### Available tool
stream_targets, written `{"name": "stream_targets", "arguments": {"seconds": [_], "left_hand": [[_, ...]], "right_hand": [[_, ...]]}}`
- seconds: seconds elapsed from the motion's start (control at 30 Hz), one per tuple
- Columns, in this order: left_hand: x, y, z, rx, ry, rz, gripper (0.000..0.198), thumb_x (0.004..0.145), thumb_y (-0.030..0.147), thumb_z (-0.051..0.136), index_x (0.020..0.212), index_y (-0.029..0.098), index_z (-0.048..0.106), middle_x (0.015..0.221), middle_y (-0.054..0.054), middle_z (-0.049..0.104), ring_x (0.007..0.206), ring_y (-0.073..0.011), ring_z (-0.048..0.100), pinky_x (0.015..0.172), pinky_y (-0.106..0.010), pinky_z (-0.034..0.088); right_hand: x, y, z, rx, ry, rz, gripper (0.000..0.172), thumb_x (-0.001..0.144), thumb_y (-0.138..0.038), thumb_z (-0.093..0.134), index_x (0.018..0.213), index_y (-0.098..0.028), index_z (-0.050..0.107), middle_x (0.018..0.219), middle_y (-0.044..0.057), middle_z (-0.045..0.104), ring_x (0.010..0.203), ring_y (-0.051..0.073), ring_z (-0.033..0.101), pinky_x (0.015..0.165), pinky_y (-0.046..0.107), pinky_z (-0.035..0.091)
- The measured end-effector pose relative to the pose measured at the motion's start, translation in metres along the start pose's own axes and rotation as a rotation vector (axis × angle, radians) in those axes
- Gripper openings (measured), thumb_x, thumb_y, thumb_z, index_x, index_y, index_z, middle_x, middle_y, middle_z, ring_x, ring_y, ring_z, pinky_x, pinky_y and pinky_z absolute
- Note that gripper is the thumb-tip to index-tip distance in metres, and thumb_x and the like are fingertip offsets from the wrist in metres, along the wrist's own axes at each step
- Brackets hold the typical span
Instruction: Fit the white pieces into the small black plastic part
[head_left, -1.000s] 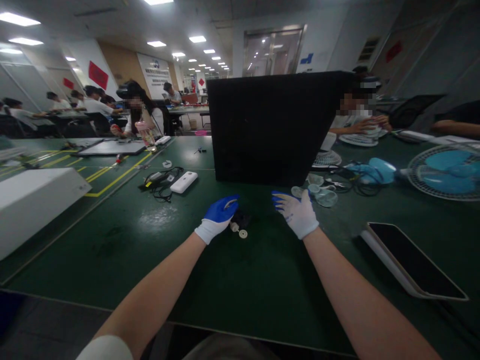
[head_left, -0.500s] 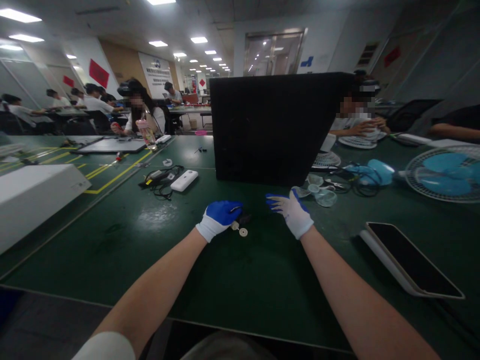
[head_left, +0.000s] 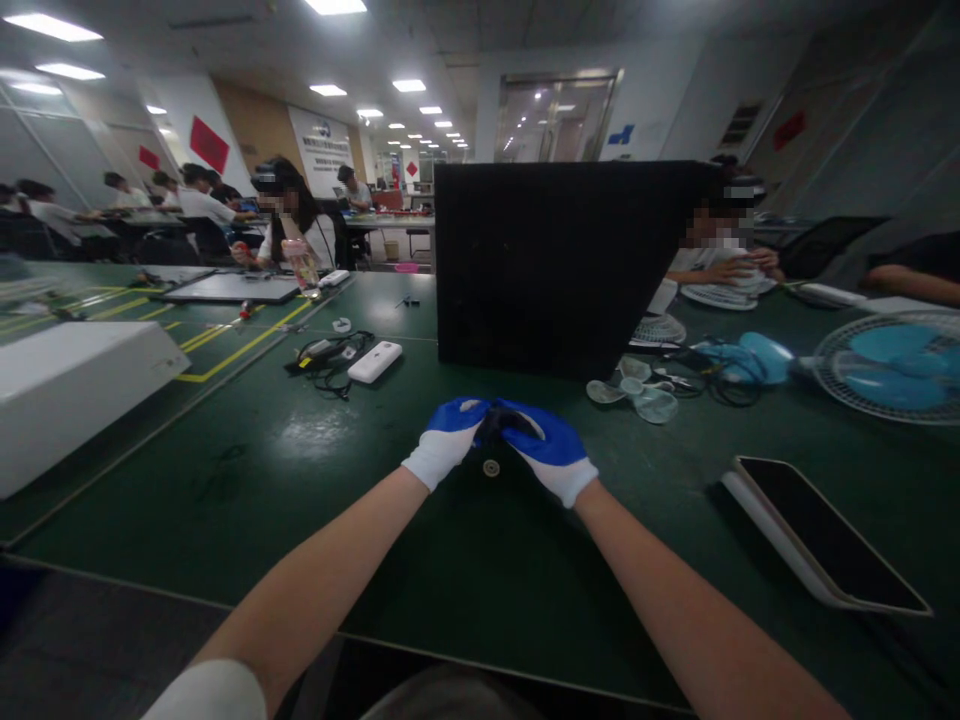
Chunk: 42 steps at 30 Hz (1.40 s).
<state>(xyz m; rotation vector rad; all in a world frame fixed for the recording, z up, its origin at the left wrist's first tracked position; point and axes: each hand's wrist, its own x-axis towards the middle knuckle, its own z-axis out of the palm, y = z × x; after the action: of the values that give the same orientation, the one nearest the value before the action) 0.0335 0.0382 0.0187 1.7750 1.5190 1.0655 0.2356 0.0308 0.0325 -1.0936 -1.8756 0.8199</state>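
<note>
Both hands wear white gloves with blue palms and meet just in front of a large black box (head_left: 555,270). My left hand (head_left: 451,428) is closed on one side of a small black part (head_left: 497,424). From the other side, my right hand (head_left: 551,447) grips the same part with bent fingers. Its exact kind cannot be made out, as the gloves cover much of it. A small pale round piece with a hole (head_left: 491,467) lies on the green table (head_left: 315,500) just below the hands.
Clear fan blades (head_left: 634,391) lie right of the hands, near a blue fan (head_left: 892,365) and cables. A phone on a white block (head_left: 829,535) is at right. A white power bank (head_left: 376,362) and black cables sit left, beyond them a white box (head_left: 82,400). People sit across the table.
My right hand has moved left from its open pose and now grips the black part together with my left hand. The pale round piece stays on the table.
</note>
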Motion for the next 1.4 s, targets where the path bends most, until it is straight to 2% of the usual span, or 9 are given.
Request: {"name": "stream_targets", "arguments": {"seconds": [0.2, 0.37, 0.53, 0.67, 0.77, 0.9, 1.03, 1.27, 1.4], "left_hand": [[-0.021, 0.020, -0.029, 0.191, -0.199, 0.332, 0.042, 0.094, 0.026, 0.055, 0.135, 0.027, 0.064, 0.117, -0.005, 0.076, 0.102, -0.0213, 0.072, 0.095, -0.034, 0.056], [-0.033, 0.019, -0.040, 0.533, -0.145, 0.332, 0.037, 0.097, 0.037, 0.053, 0.130, 0.029, 0.067, 0.094, -0.006, 0.078, 0.087, -0.0236, 0.073, 0.088, -0.038, 0.055], [-0.035, 0.011, -0.043, 0.480, -0.129, 0.304, 0.035, 0.090, 0.028, 0.062, 0.123, 0.031, 0.071, 0.116, -0.004, 0.076, 0.102, -0.0223, 0.071, 0.095, -0.035, 0.054], [-0.031, 0.005, -0.048, 0.475, -0.178, 0.327, 0.024, 0.091, 0.026, 0.058, 0.104, 0.028, 0.077, 0.109, -0.003, 0.077, 0.099, -0.0214, 0.072, 0.095, -0.035, 0.054], [-0.029, -0.009, -0.060, 0.489, -0.101, 0.282, 0.027, 0.094, 0.028, 0.054, 0.104, 0.026, 0.078, 0.104, -0.005, 0.078, 0.096, -0.0221, 0.072, 0.092, -0.035, 0.055], [-0.032, -0.039, -0.078, 0.502, 0.011, 0.167, 0.031, 0.094, 0.026, 0.052, 0.111, 0.025, 0.078, 0.104, -0.007, 0.079, 0.093, -0.0242, 0.072, 0.089, -0.037, 0.057], [-0.037, -0.058, -0.077, 0.447, -0.005, 0.133, 0.031, 0.093, 0.025, 0.054, 0.114, 0.026, 0.077, 0.111, -0.005, 0.078, 0.100, -0.0233, 0.072, 0.094, -0.037, 0.056], [-0.039, -0.053, -0.065, 0.385, -0.075, 0.172, 0.030, 0.093, 0.026, 0.054, 0.110, 0.026, 0.078, 0.105, -0.004, 0.079, 0.097, -0.0211, 0.072, 0.095, -0.035, 0.055], [-0.042, -0.045, -0.063, 0.404, -0.116, 0.178, 0.028, 0.092, 0.026, 0.054, 0.104, 0.025, 0.079, 0.097, -0.004, 0.079, 0.089, -0.0203, 0.072, 0.089, -0.034, 0.056]], "right_hand": [[-0.002, 0.008, -0.004, 0.267, 0.115, 0.205, 0.037, 0.083, -0.047, 0.075, 0.113, -0.025, 0.075, 0.120, 0.008, 0.074, 0.118, 0.030, 0.066, 0.108, 0.051, 0.048], [-0.004, 0.006, 0.004, 0.460, 0.028, 0.313, 0.042, 0.076, -0.048, 0.081, 0.109, -0.023, 0.076, 0.114, 0.009, 0.076, 0.111, 0.031, 0.069, 0.100, 0.052, 0.053], [-0.008, 0.000, 0.012, 0.560, -0.082, 0.276, 0.044, 0.076, -0.050, 0.080, 0.110, -0.021, 0.077, 0.115, 0.009, 0.076, 0.110, 0.030, 0.070, 0.101, 0.051, 0.052], [-0.009, 0.002, 0.010, 0.410, -0.081, 0.198, 0.042, 0.083, -0.052, 0.073, 0.115, -0.024, 0.076, 0.120, 0.008, 0.075, 0.116, 0.028, 0.067, 0.105, 0.050, 0.049], [-0.006, 0.008, 0.000, 0.174, -0.034, 0.163, 0.042, 0.090, -0.056, 0.062, 0.119, -0.029, 0.074, 0.124, 0.006, 0.073, 0.119, 0.028, 0.066, 0.106, 0.052, 0.048], [-0.004, 0.010, -0.008, -0.283, -0.230, 0.056, 0.040, 0.080, -0.061, 0.071, 0.108, -0.033, 0.080, 0.120, 0.006, 0.074, 0.122, 0.036, 0.062, 0.111, 0.059, 0.039], [-0.006, 0.008, 0.008, -0.487, -0.302, -0.020, 0.040, 0.076, -0.056, 0.075, 0.110, -0.035, 0.079, 0.131, 0.005, 0.071, 0.129, 0.039, 0.057, 0.112, 0.059, 0.036], [-0.006, 0.006, 0.016, -0.487, -0.200, 0.110, 0.009, 0.079, -0.033, 0.074, 0.086, -0.029, 0.078, 0.098, 0.008, 0.075, 0.095, 0.032, 0.069, 0.089, 0.051, 0.051], [-0.007, -0.007, 0.006, -0.214, -0.040, 0.087, 0.018, 0.087, -0.039, 0.069, 0.097, -0.028, 0.078, 0.124, 0.007, 0.070, 0.117, 0.031, 0.063, 0.103, 0.055, 0.047]]}}
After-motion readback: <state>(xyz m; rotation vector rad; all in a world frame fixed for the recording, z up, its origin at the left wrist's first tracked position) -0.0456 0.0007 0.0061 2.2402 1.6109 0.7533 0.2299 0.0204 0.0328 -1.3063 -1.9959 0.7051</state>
